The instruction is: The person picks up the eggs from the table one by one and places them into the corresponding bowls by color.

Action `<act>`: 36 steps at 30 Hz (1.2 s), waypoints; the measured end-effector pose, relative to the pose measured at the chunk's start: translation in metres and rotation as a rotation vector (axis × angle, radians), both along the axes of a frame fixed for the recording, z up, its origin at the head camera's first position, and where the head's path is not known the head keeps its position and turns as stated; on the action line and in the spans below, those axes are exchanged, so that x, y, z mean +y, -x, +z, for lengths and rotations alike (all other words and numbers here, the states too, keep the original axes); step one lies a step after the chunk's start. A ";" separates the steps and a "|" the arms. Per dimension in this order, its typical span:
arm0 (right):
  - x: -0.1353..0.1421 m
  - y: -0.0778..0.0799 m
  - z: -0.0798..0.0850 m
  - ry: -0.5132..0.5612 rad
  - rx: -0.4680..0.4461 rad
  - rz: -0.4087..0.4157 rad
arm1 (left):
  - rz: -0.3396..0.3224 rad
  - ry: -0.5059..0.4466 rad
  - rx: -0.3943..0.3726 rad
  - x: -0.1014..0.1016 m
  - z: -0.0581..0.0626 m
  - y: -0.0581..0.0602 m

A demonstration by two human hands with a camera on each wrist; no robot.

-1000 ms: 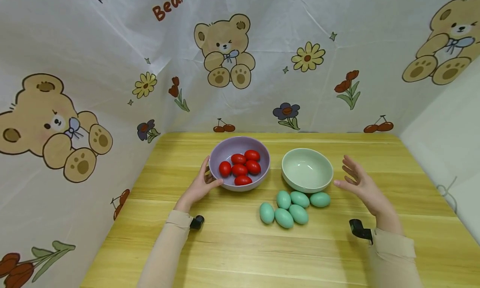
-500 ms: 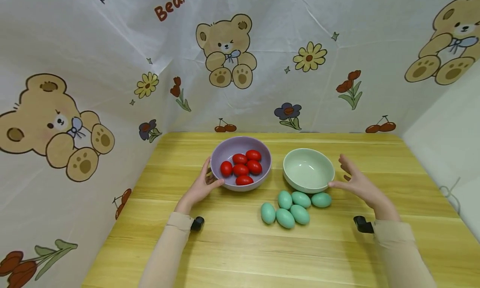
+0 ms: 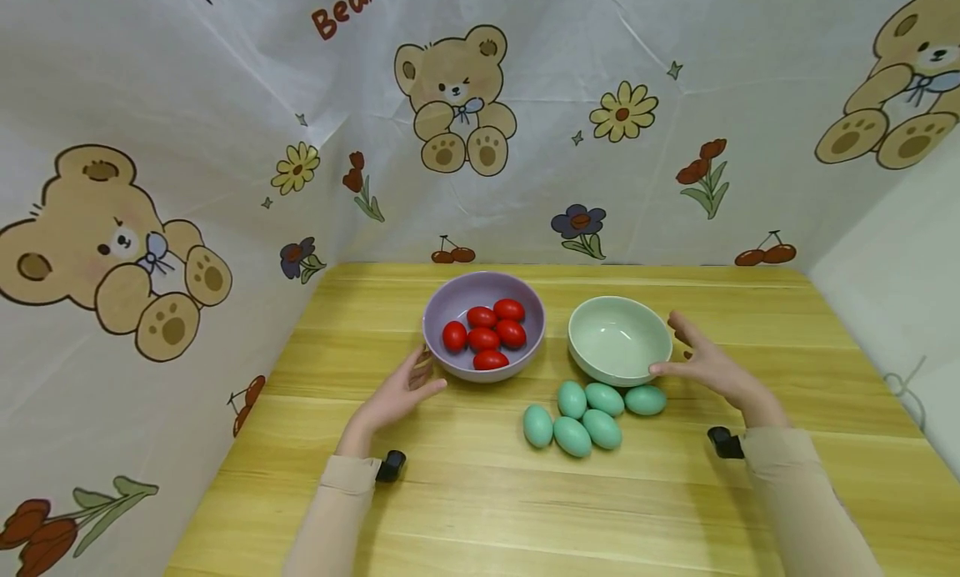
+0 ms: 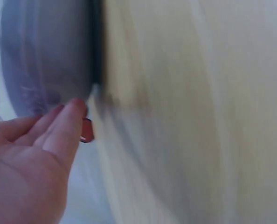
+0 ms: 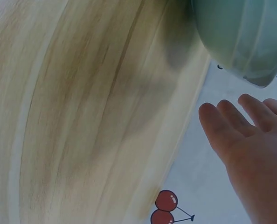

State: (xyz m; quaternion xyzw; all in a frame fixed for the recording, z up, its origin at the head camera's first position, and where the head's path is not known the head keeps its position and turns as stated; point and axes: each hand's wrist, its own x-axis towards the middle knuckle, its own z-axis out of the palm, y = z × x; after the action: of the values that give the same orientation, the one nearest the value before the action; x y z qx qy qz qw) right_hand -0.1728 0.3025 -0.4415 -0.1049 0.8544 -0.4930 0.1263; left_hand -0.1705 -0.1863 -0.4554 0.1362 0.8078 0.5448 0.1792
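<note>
A purple bowl point(image 3: 441, 314) holding several red eggs point(image 3: 482, 339) stands at the back of the table. My left hand point(image 3: 393, 399) is just off its near left side, fingers spread loosely around nothing; the left wrist view shows the fingertips close to the bowl's wall point(image 4: 64, 51). To the right is a pale green bowl point(image 3: 611, 343) with nothing inside. My right hand point(image 3: 712, 368) is at its right side, thumb overlapping the near rim and fingers extended. In the right wrist view a gap shows between those fingers point(image 5: 218, 126) and the bowl point(image 5: 241, 37). Several mint-green eggs point(image 3: 572, 436) lie before it.
The wooden table point(image 3: 480, 510) ends at a white cloth backdrop point(image 3: 525, 68) printed with bears and flowers, which also runs along the left. A thin cord point(image 3: 906, 387) is at the far right. Black wrist cameras point(image 3: 390, 466) sit by both sleeves.
My left hand has drawn back from the purple bowl, its thumb coming off the rim. My right hand has moved left to the green bowl's edge. Bowls and eggs have stayed put.
</note>
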 end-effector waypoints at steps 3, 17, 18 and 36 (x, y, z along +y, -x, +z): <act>0.000 0.003 -0.003 -0.001 -0.010 0.009 | 0.022 -0.003 0.021 0.002 -0.007 -0.007; -0.001 0.007 -0.005 -0.026 -0.047 0.039 | 0.033 -0.072 0.081 0.025 -0.010 -0.048; -0.001 0.007 -0.006 -0.028 -0.048 0.041 | 0.025 -0.088 0.078 0.027 -0.009 -0.050; 0.001 0.011 -0.010 -0.042 -0.043 0.054 | -0.062 0.013 0.212 0.089 -0.030 -0.069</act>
State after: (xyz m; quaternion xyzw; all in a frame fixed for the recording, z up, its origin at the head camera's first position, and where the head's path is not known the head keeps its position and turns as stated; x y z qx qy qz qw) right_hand -0.1836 0.3039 -0.4518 -0.1147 0.8586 -0.4734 0.1601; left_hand -0.1013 -0.0973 -0.4855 0.2168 0.8210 0.5165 0.1103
